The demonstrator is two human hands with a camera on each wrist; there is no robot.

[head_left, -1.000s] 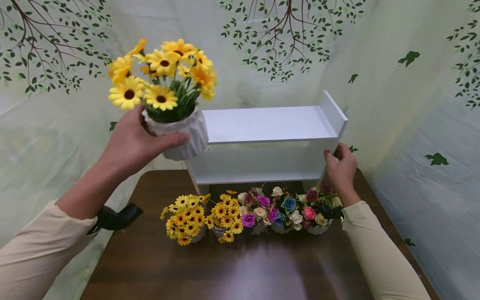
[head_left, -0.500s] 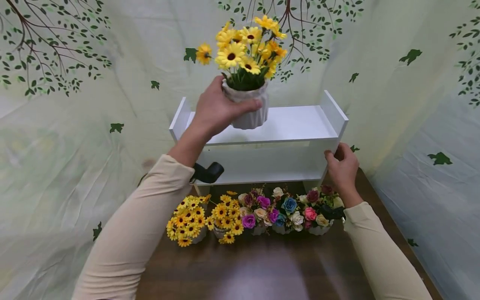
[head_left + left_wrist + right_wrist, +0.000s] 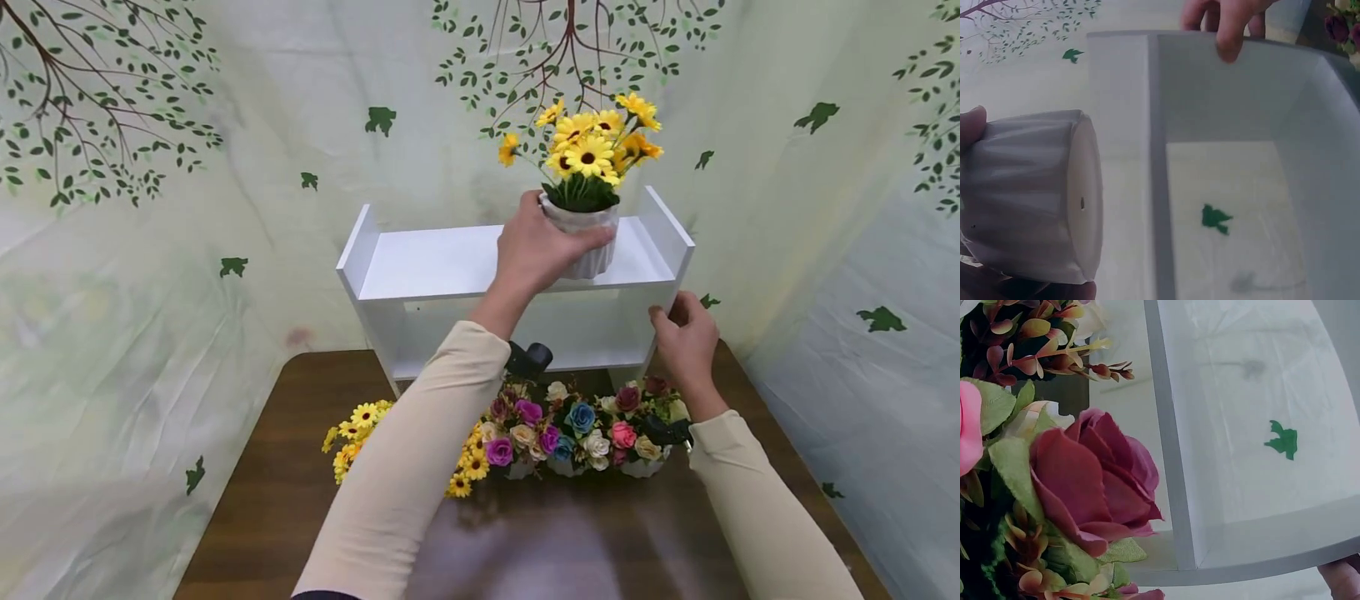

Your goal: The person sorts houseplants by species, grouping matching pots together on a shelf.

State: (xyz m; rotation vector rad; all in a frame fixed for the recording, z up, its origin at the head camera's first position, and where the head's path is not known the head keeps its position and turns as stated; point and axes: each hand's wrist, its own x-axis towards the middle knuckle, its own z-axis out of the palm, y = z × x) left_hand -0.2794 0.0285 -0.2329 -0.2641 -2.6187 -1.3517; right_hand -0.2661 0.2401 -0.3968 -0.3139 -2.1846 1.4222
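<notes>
My left hand [image 3: 542, 246] grips a white ribbed flowerpot [image 3: 579, 237] with yellow daisies [image 3: 588, 154], thumb across its front. It is over the right part of the top board of a white two-tier shelf [image 3: 435, 258]. From the left wrist, the pot's underside [image 3: 1087, 203] with a small hole shows, a gap apart from the board edge [image 3: 1161, 187]. My right hand [image 3: 686, 346] grips the right side panel of the shelf below the top board; in the left wrist view its thumb [image 3: 1230, 37] lies on the panel's inner face, other fingers beyond the edge.
Along the shelf's front, on the brown table [image 3: 262, 467], stands a row of potted flowers: yellow daisies [image 3: 365, 417], partly hidden by my left sleeve, and mixed roses [image 3: 581, 418]. A dark red rose [image 3: 1094, 484] is close to my right wrist. A leaf-printed curtain [image 3: 300, 108] hangs behind.
My left hand has carried the daisy pot from the left, rightward across the shelf, then down toward the right part of the top board. The right hand stays on the side panel.
</notes>
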